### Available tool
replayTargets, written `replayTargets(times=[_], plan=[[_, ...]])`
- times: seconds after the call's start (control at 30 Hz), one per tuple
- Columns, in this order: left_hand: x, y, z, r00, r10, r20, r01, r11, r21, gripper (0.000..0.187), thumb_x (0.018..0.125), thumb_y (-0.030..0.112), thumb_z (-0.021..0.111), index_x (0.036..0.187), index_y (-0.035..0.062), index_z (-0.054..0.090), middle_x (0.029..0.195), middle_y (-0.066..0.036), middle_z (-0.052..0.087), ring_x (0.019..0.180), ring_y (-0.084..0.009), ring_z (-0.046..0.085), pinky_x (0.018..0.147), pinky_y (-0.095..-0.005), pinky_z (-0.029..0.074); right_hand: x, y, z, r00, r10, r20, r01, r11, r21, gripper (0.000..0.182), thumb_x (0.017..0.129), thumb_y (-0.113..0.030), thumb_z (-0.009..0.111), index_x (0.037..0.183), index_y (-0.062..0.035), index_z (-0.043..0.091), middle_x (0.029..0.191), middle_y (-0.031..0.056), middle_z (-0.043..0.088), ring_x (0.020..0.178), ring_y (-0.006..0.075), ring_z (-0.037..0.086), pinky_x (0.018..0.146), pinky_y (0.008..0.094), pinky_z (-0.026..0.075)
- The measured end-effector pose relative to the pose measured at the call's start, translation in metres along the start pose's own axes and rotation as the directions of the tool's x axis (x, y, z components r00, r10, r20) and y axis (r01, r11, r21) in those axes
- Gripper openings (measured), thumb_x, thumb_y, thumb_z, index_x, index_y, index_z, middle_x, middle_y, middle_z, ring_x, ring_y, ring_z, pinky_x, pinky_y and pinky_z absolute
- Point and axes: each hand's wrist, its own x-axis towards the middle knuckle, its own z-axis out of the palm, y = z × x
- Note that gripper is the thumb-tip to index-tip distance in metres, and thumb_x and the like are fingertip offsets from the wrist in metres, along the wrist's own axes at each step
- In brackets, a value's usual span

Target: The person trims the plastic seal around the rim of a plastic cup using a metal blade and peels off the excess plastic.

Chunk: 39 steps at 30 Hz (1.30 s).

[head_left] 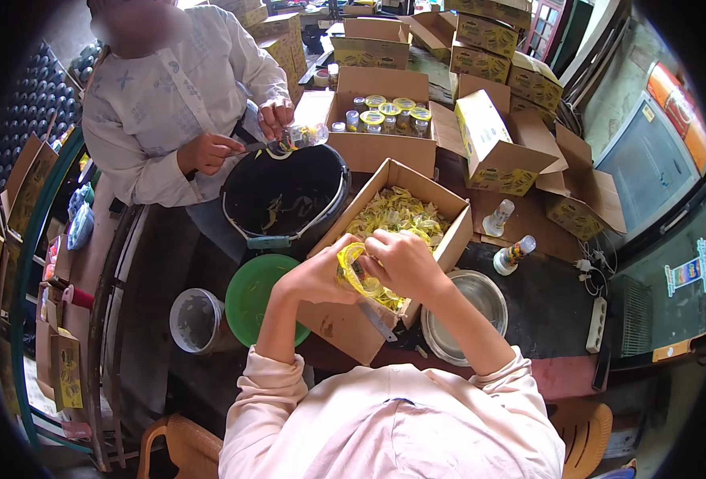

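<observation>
A crinkled yellow printed plastic label (348, 259), curled into an open loop, is between my two hands over the front of a cardboard box (456, 239). My left hand (318, 278) grips its left side with curled fingers. At its right edge, the fingers of my right hand (403, 262) are pinched together. Loose yellow label pieces (401, 209) fill the box. Below my hands, a flat metal strip like a blade (378, 321) lies over the cardboard flap (341, 331).
Across from me, a person (181, 96) holds a knife against a clear jar (309, 134) above a black bucket (285, 191). A green basin (253, 295) and white bucket (195, 319) stand left. At right are a metal bowl (464, 307) and two jars (515, 254). Boxed jars (389, 116) stand behind.
</observation>
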Motion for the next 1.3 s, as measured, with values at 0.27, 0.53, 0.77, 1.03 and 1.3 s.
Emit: replayTargets(times=[0.27,0.53,0.77,1.03,1.3], plan=[[0.004,0.004,0.017,0.994,0.063,-0.086,-0.088,0.938,-0.334,0.065,0.053,0.0,0.074,0.11,0.0059,0.042,0.095,-0.001,0.051,0.087,-0.008,0.05,0.079,-0.023,0.043,-0.002,0.013,0.007,0.991,0.101,-0.086,-0.053,0.894,0.444,0.019,0.085,-0.014,0.054,0.071,-0.0009,0.054,0.065,0.0122,0.054,0.059,0.0265,0.056,0.054,0.0357,0.043],[0.013,-0.004,0.038,0.931,0.173,-0.322,-0.225,0.965,-0.132,0.064,0.057,-0.002,0.073,0.111,0.0061,0.039,0.091,-0.003,0.056,0.084,-0.0106,0.055,0.077,-0.025,0.045,0.001,0.007,0.015,0.883,0.447,-0.142,-0.184,0.609,0.772,0.023,0.087,-0.012,0.055,0.069,0.0013,0.054,0.055,0.0033,0.046,0.054,0.007,0.044,0.047,0.0266,0.034],[0.021,-0.01,0.05,0.9,0.164,-0.403,-0.235,0.963,-0.131,0.063,0.061,0.003,0.075,0.111,0.0055,0.038,0.094,-0.003,0.056,0.083,-0.0103,0.057,0.076,-0.0251,0.047,0.0,0.018,0.024,0.813,0.537,-0.225,-0.203,0.624,0.754,0.024,0.088,-0.011,0.055,0.067,0.001,0.052,0.054,0.0008,0.042,0.054,0.0064,0.036,0.047,0.0258,0.03],[0.027,-0.001,0.067,0.809,0.198,-0.554,-0.276,0.959,-0.06,0.06,0.059,-0.005,0.072,0.107,0.006,0.037,0.092,-0.005,0.055,0.082,-0.0108,0.054,0.075,-0.0249,0.046,0.001,0.019,0.026,0.687,0.672,-0.278,-0.23,0.563,0.794,0.024,0.089,-0.013,0.053,0.067,-0.0029,0.053,0.057,-0.006,0.039,0.054,0.0027,0.032,0.047,0.0221,0.026],[0.023,-0.013,0.076,0.612,0.288,-0.736,-0.343,0.936,0.081,0.064,0.059,0.0,0.075,0.107,0.0071,0.034,0.093,-0.006,0.056,0.083,-0.0141,0.057,0.073,-0.0271,0.048,0.001,0.08,0.024,0.467,0.837,-0.285,-0.143,0.39,0.91,0.024,0.091,-0.017,0.05,0.069,-0.0081,0.052,0.054,-0.0057,0.041,0.048,0.0004,0.036,0.042,0.0178,0.029]])
